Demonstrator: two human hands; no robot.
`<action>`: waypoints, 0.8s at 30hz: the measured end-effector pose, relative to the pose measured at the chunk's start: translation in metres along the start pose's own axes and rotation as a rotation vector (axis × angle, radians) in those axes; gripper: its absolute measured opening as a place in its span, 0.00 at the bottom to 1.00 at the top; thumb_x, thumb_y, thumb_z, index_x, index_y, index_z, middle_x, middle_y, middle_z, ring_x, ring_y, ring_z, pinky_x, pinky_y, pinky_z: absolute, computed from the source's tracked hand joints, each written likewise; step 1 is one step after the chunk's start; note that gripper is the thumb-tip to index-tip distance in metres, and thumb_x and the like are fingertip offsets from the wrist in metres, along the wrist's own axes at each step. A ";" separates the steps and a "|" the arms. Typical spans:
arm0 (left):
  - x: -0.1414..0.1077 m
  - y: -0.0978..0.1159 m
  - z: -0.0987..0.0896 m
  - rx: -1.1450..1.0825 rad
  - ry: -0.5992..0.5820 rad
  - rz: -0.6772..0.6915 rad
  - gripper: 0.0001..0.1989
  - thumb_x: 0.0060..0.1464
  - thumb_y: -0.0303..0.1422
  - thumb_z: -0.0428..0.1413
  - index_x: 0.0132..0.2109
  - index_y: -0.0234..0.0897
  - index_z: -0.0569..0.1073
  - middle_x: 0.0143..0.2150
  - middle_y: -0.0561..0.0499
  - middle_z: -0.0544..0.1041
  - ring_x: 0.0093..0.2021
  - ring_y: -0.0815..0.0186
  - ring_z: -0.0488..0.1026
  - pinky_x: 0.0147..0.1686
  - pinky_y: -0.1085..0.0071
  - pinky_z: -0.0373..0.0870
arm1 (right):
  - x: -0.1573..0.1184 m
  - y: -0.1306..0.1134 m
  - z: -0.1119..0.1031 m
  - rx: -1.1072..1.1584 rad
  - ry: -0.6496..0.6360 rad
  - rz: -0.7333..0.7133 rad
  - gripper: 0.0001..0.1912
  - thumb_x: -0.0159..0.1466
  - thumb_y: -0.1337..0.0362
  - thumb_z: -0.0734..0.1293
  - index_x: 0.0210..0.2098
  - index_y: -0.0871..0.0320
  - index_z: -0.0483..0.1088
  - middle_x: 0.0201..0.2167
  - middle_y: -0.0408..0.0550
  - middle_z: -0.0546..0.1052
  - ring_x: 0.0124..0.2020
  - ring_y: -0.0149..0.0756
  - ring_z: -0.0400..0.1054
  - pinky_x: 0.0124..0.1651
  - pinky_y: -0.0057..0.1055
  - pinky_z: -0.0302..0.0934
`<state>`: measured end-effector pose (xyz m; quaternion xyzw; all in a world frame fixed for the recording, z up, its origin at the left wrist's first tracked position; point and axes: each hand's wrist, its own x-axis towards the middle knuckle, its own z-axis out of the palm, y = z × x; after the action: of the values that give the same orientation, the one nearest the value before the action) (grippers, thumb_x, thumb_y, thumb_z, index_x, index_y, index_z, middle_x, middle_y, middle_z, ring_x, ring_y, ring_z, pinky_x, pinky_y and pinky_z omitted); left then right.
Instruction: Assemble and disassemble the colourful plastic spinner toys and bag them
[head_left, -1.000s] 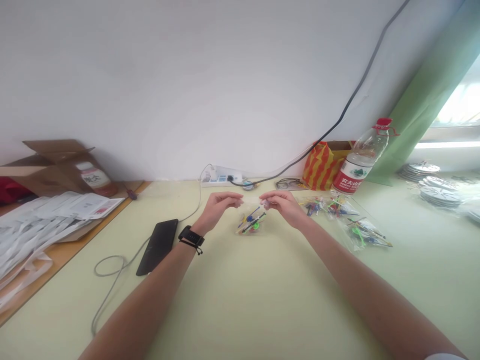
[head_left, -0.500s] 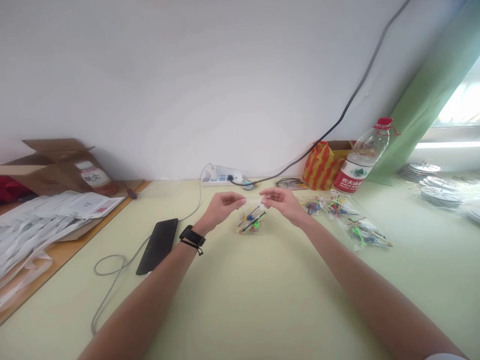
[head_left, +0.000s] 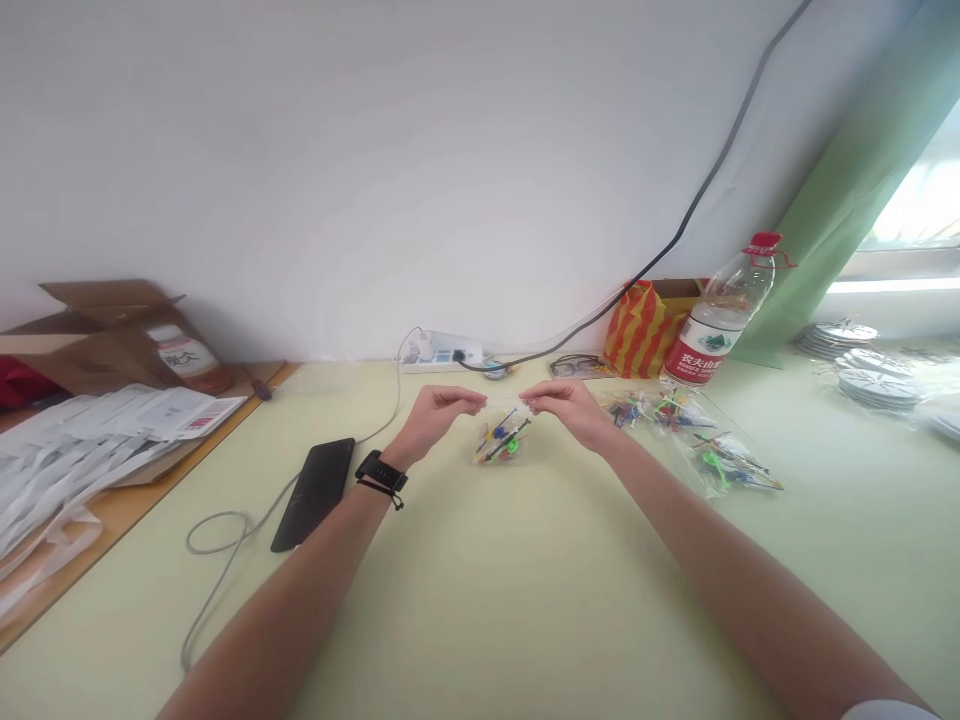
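Note:
A small clear plastic bag [head_left: 501, 442] hangs between my hands, holding thin colourful plastic pieces in blue, yellow, green and black. My left hand [head_left: 439, 420], with a black watch on its wrist, pinches the bag's upper left corner. At the upper right corner, the thumb and fingers of my right hand [head_left: 568, 410] are closed on the bag's edge. The top edge is stretched between the two pinches. Whether the bag's bottom touches the table cannot be made out.
More filled clear bags [head_left: 724, 465] lie right of my right hand. Behind them stand a large water bottle [head_left: 705, 340] and a striped bag [head_left: 637, 330]. A black phone [head_left: 313, 495] with a cable lies left. A power strip [head_left: 442, 355] sits by the wall; stacked discs [head_left: 877, 385] are far right.
The fingers of my right hand have closed down on the bag's top corner. Both hands stay in nearly the same place, and the view has shifted slightly.

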<state>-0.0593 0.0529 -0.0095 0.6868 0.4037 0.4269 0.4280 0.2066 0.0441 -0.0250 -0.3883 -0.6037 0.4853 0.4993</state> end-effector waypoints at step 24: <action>0.004 -0.001 -0.002 0.279 -0.051 0.161 0.16 0.59 0.46 0.62 0.39 0.37 0.81 0.38 0.47 0.83 0.39 0.62 0.79 0.43 0.67 0.77 | -0.002 -0.003 0.009 -0.287 -0.025 -0.158 0.15 0.63 0.51 0.70 0.36 0.57 0.78 0.32 0.48 0.80 0.34 0.37 0.72 0.41 0.35 0.67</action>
<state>-0.0606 0.0576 -0.0092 0.7804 0.3917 0.3820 0.3028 0.1984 0.0401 -0.0224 -0.4007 -0.7018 0.3580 0.4677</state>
